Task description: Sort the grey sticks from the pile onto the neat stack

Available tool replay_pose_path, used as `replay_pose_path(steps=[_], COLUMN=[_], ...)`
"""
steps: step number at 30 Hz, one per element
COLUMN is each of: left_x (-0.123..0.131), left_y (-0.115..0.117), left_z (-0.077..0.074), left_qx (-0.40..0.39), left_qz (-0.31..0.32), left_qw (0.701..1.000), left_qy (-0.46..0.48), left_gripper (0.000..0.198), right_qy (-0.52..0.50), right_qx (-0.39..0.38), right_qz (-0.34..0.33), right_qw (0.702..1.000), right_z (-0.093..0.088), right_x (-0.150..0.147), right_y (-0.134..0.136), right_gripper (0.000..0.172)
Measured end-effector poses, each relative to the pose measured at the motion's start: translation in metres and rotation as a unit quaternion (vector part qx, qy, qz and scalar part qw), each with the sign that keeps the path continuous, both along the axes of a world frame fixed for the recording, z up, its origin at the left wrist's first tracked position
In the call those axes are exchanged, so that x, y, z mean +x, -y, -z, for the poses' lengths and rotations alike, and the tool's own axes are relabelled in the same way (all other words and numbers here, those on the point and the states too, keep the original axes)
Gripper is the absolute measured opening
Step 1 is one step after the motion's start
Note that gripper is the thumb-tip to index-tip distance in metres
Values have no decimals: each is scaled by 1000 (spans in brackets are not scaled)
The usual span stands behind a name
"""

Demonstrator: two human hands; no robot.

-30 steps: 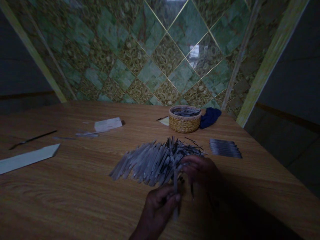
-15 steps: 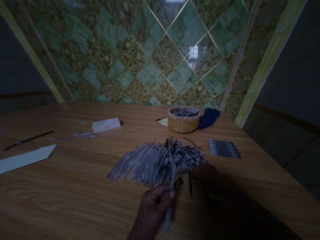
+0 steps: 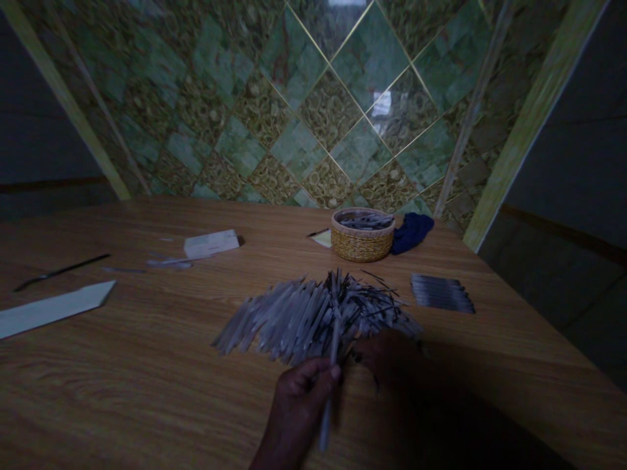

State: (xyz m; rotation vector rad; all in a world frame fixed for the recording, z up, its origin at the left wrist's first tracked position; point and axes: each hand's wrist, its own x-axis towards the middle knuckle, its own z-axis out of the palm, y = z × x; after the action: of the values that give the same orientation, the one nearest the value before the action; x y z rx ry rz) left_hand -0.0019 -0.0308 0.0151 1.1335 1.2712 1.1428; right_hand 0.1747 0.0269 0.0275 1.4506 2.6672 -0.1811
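Note:
My left hand (image 3: 306,395) pinches a slim, pale translucent plastic tube (image 3: 327,411) between thumb and fingers, its upper end reaching over the heap. My right hand (image 3: 385,356) is very dark; its bent fingertips are down by some small black pieces (image 3: 356,356) at the near edge of the heap. Whatever those fingers grip cannot be made out. Just beyond both hands lies a wide heap of similar translucent tubes (image 3: 281,320), mixed on its right side with thin black sticks (image 3: 392,307).
A neat row of dark-ended tubes (image 3: 441,292) lies to the right. Behind stand a woven basket (image 3: 362,247) full of tubes and a dark blue cloth (image 3: 412,234). Leftward are a white box (image 3: 211,244), a pale flat strip (image 3: 53,307) and a thin black strip (image 3: 63,269).
My right hand has moved left, from the heap's right edge to the small black pieces near my left hand, covering most of a black stick there. The left hand keeps its tube.

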Motion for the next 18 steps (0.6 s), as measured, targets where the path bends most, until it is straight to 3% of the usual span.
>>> replay_pose_path(steps=[6, 18], left_x=[-1, 2], left_y=[0, -2], left_z=[1, -5], left_qx=[6, 1], left_qz=[-1, -4], left_qw=[1000, 1000], left_qy=[-4, -9], left_gripper=[27, 28], right_qy=[4, 23], right_qx=[33, 21], right_qz=[12, -4], right_qw=[999, 1000], right_z=[1, 3], right_x=[1, -1], right_y=[1, -1], right_gripper=[24, 26])
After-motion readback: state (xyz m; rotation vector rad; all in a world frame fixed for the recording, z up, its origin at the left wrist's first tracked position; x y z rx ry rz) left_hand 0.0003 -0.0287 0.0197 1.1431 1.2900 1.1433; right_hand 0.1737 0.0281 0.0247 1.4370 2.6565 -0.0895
